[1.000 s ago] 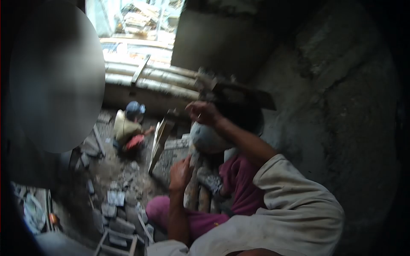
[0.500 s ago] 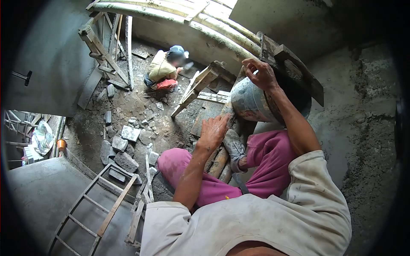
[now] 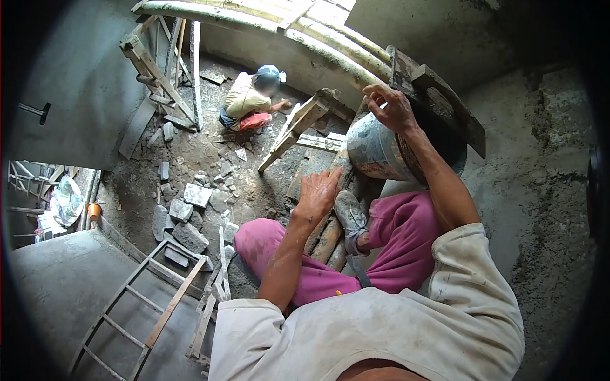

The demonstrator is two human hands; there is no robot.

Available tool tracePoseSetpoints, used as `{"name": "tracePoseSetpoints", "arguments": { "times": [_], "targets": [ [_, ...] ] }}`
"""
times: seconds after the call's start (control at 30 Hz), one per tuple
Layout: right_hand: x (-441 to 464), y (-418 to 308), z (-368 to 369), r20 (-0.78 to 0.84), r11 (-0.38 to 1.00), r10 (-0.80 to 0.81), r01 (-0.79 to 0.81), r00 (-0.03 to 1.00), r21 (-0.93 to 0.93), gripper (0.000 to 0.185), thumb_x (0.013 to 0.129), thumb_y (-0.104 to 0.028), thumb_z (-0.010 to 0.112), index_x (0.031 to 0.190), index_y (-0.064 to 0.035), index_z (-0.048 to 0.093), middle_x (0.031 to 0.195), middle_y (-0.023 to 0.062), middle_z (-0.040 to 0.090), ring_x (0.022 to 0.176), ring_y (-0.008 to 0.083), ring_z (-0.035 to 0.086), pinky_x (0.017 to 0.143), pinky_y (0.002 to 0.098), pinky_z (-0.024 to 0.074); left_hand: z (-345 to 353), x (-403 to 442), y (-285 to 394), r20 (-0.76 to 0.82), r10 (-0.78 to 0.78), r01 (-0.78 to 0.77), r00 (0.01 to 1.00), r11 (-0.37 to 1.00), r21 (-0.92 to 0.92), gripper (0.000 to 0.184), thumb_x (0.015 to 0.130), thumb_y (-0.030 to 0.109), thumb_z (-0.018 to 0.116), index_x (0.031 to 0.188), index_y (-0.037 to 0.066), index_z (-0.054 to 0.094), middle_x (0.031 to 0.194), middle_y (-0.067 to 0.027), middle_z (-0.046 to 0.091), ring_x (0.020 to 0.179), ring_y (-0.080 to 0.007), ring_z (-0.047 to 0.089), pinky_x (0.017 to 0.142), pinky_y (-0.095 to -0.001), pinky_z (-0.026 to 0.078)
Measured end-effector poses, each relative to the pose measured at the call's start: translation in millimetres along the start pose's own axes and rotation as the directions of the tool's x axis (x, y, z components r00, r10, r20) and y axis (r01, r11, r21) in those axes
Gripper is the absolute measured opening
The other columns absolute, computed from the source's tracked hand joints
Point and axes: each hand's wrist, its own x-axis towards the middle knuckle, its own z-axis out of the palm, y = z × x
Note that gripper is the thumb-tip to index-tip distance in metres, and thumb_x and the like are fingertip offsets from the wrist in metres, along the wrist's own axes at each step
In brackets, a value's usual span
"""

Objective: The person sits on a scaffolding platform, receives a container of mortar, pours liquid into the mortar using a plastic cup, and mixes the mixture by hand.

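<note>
My left hand (image 3: 319, 192) lies with its fingers stretched forward over the planks (image 3: 306, 166), close to my shoe (image 3: 351, 219); nothing shows in it. My right hand (image 3: 391, 109) is raised over a mortar-stained bucket (image 3: 375, 149), its fingers loosely bent and apart, holding nothing that I can see. The forearm passes across the bucket's dark mouth. Behind this wrist, a wooden board with a raised handle (image 3: 454, 114), like a plasterer's float, leans against the bucket's far side. What the bucket holds is hidden in shadow.
Below, a person in a blue cap (image 3: 244, 101) squats on the rubble-strewn floor. Broken blocks (image 3: 190, 236) lie at left. A ladder (image 3: 136, 305), a wooden trestle (image 3: 295, 130) and timber frame (image 3: 159, 79) stand around. A rough wall (image 3: 540, 209) rises at right.
The squatting person's arm has stretched out to the right, toward the trestle, and the head has turned slightly. My view has shifted a little; both my hands keep nearly the same pose.
</note>
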Motion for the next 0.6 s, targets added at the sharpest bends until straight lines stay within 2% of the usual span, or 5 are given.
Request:
{"name": "tracePoseSetpoints", "arguments": {
  "times": [0.37,0.43,0.5,0.57,0.6],
  "targets": [
    [1,2,2,-0.028,0.999,-0.037,0.037,0.999,0.008,0.022,0.085,-0.016,0.066,0.107,-0.0133,0.066,0.077,0.0051,0.068,0.068,0.0187,0.068,0.066,0.0339,0.0548,-2,1,1,-0.038,0.005,-0.005,0.999,1.0,0.006,0.051,0.095,0.03,0.059,0.142,0.016,0.045,0.11,-0.0135,0.064,0.102,-0.0327,0.061,0.084,-0.0479,0.047],
    [1,7,1,-0.077,0.987,-0.159,0.156,0.984,-0.047,0.023,0.085,-0.016,0.066,0.107,-0.0123,0.066,0.075,0.0065,0.066,0.065,0.0213,0.066,0.063,0.0356,0.0532,-14,3,1,0.095,-0.015,0.024,0.995,0.995,-0.094,0.05,0.095,0.028,0.059,0.141,0.014,0.046,0.111,-0.0153,0.063,0.105,-0.0335,0.061,0.089,-0.0472,0.047],
    [3,26,14,-0.156,0.965,-0.255,0.242,0.954,-0.098,0.02,0.083,-0.013,0.066,0.102,-0.0081,0.066,0.083,0.008,0.067,0.063,0.0206,0.065,0.062,0.0346,0.0524,25,-4,-26,-0.219,0.133,-0.171,0.967,0.972,-0.163,0.052,0.094,0.027,0.06,0.142,0.013,0.046,0.116,-0.0167,0.063,0.109,-0.0345,0.06,0.094,-0.0444,0.047],
    [3,6,5,-0.151,0.975,-0.201,0.212,0.968,0.061,0.013,0.082,-0.009,0.067,0.095,-0.007,0.066,0.082,0.0074,0.069,0.063,0.0184,0.067,0.061,0.0312,0.0533,-8,2,-21,-0.014,0.051,-0.053,0.999,0.966,-0.252,0.052,0.095,0.028,0.06,0.143,0.012,0.045,0.123,-0.0185,0.062,0.114,-0.0359,0.059,0.098,-0.0426,0.046],
    [0,1,5,-0.161,0.992,-0.104,0.113,0.981,0.05,0.01,0.083,-0.009,0.066,0.093,-0.0071,0.066,0.077,0.0073,0.068,0.063,0.0186,0.068,0.06,0.031,0.0533,-17,1,-32,-0.084,0.004,-0.03,0.996,0.949,-0.314,0.052,0.095,0.029,0.06,0.142,0.011,0.046,0.126,-0.0193,0.061,0.115,-0.0368,0.058,0.099,-0.0423,0.046]
  ]
}}
